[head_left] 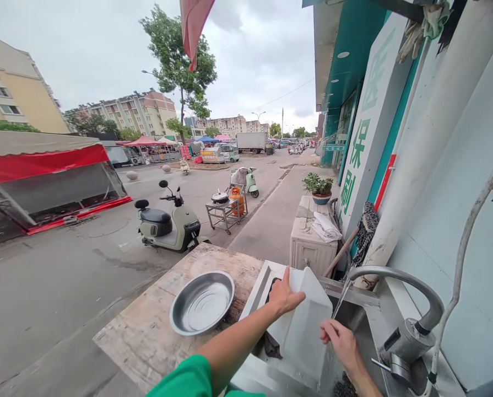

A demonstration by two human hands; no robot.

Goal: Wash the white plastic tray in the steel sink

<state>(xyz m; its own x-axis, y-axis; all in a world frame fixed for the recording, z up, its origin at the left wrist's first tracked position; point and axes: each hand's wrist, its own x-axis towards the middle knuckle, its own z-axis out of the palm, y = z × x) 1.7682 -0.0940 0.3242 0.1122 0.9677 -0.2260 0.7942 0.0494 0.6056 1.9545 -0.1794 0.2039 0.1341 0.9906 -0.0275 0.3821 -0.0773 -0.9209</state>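
Both hands clasp translucent white plastic tub (306,325): left hand (282,296), right hand (340,342) | curved steel tap (399,284) running | tilt tub streamward | round steel basin (202,302) beside.

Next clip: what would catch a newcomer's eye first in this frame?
First, the white plastic container held over the steel sink by the left hand and right hand, with water running from the curved faucet. Beside it, a shiny metal basin sits on the worn wooden board. Beyond, a green scooter is parked on the street.
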